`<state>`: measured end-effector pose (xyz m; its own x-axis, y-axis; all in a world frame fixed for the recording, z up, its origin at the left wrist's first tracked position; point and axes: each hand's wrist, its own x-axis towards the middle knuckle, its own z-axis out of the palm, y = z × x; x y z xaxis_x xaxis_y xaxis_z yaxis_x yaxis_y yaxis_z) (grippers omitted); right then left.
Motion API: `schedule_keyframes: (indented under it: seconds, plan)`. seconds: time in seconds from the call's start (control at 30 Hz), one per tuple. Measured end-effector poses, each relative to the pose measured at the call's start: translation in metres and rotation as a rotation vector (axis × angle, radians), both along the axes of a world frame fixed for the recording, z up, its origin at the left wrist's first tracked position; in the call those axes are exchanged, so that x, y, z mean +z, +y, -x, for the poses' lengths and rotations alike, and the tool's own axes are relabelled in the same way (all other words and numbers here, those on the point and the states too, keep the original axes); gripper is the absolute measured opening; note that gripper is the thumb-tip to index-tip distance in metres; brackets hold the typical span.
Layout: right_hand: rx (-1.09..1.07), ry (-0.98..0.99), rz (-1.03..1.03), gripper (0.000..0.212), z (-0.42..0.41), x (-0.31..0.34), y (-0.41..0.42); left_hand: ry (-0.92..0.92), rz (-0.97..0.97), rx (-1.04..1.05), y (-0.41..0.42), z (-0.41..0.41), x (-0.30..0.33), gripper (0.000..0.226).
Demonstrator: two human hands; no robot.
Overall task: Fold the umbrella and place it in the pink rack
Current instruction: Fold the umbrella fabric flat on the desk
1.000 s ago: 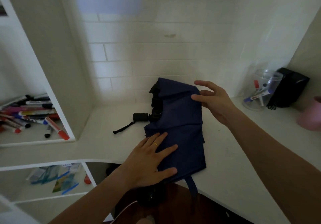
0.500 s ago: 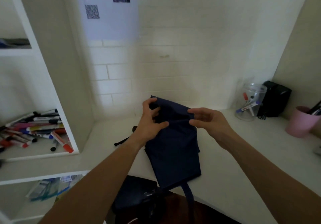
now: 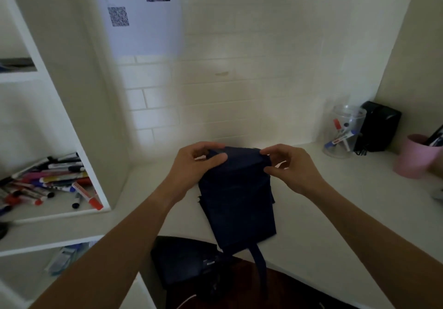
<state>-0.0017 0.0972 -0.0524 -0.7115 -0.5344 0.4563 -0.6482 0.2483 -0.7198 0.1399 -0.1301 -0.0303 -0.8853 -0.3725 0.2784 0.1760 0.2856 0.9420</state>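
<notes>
A navy blue umbrella (image 3: pixel 237 201) lies collapsed on the white desk (image 3: pixel 335 225), its fabric flattened and its strap hanging over the front edge. My left hand (image 3: pixel 194 165) pinches the far left corner of the fabric. My right hand (image 3: pixel 290 167) pinches the far right corner. Both hold the far edge raised slightly off the desk. The handle is hidden behind the fabric and my left hand. A pink cup-shaped rack (image 3: pixel 417 156) stands at the right edge of the desk with dark items inside.
A clear jar (image 3: pixel 342 131) holding markers and a black box (image 3: pixel 376 129) stand at the back right. The shelf unit on the left holds a pile of markers (image 3: pixel 48 181). A dark bag (image 3: pixel 189 260) sits below the desk's front edge. A printed sheet (image 3: pixel 141 14) hangs on the wall.
My left hand left the near part of the fabric and went to its far left corner. My right hand closed on the far right corner. The view tilted upward.
</notes>
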Motion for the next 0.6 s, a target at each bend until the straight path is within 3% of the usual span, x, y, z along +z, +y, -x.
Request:
schedule_keyframes:
  seconds: [0.1, 0.17, 0.27, 0.43, 0.6]
  plan:
    - [-0.018, 0.061, -0.048, 0.041, -0.005, -0.009, 0.004, -0.098, 0.235, -0.065, 0.004, -0.011, -0.016, 0.056]
    - [-0.047, 0.079, -0.052, 0.034, -0.009, -0.015, 0.009, -0.092, 0.442, 0.028, 0.008, -0.016, -0.027, 0.045]
    - [-0.074, 0.092, -0.052, 0.026, -0.015, -0.025, 0.018, 0.054, 0.454, 0.103, 0.017, -0.032, -0.036, 0.018]
    - [-0.029, 0.238, -0.136, 0.035, -0.025, -0.041, 0.019, 0.065, 0.520, 0.043, 0.026, -0.048, -0.059, 0.045]
    - [-0.052, 0.442, -0.144, 0.015, -0.030, -0.052, 0.024, 0.152, 0.823, 0.304, 0.033, -0.057, -0.087, 0.030]
